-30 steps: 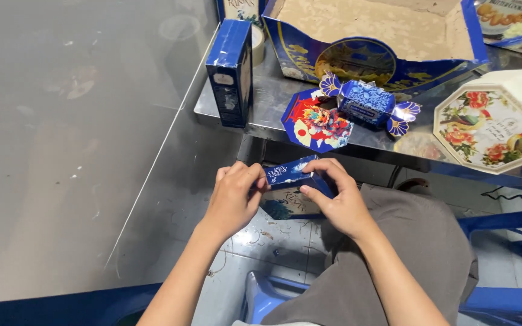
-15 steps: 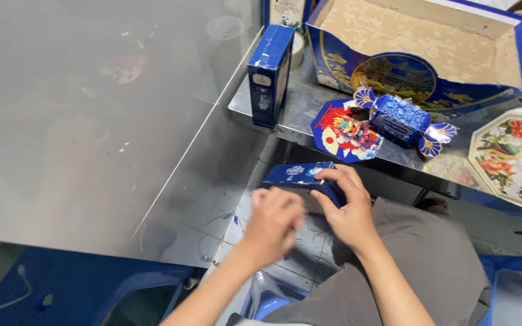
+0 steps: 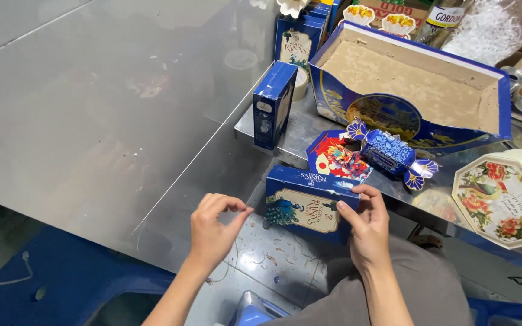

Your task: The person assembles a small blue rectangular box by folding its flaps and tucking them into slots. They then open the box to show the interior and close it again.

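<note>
My right hand (image 3: 367, 226) grips the right end of a small blue box with a peacock picture (image 3: 309, 202), held upright in front of the metal table edge (image 3: 246, 130). My left hand (image 3: 215, 229) hovers just left of the box, fingers curled with the tips pinched together, holding nothing and not touching the box. Behind the held box lie a red and blue octagonal box (image 3: 333, 158) and a blue candy-shaped box (image 3: 388, 153).
A blue box (image 3: 273, 104) stands upright on the table corner. A large open blue carton (image 3: 412, 90) sits behind, with a white floral octagonal box (image 3: 502, 196) at right. More boxes and packets crowd the far edge. Grey floor and a blue stool (image 3: 255, 314) lie below.
The flat blue piece held by both hands now stands as an upright box. My left hand has let go and drawn back to the left. The camera view shifted toward the table.
</note>
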